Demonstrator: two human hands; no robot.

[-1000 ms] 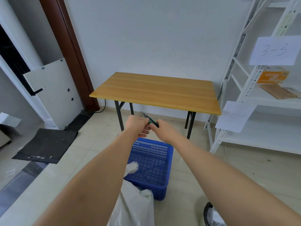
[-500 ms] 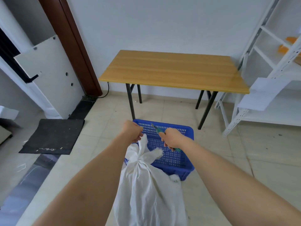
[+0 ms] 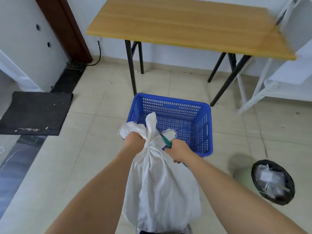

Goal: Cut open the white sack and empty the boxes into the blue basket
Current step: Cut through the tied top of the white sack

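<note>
Two hands now on the job: since a second ago the view dropped to the tied white woven sack (image 3: 160,183), standing on the floor against the blue perforated plastic basket (image 3: 170,114). Left hand (image 3: 134,139) has a closed grip on the bunched neck; right hand (image 3: 177,150) fisted round a green-handled cutter (image 3: 166,141), tip at the knot. Cutting looks imminent. Basket empty; sack unopened, boxes unseen. Black round bin (image 3: 272,182) holds crumpled white waste.

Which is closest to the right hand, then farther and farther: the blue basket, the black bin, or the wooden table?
From the right hand:
1. Blue basket, just ahead, next to it.
2. Black bin, on the floor to the right.
3. Wooden table, far ahead by the wall.
</note>
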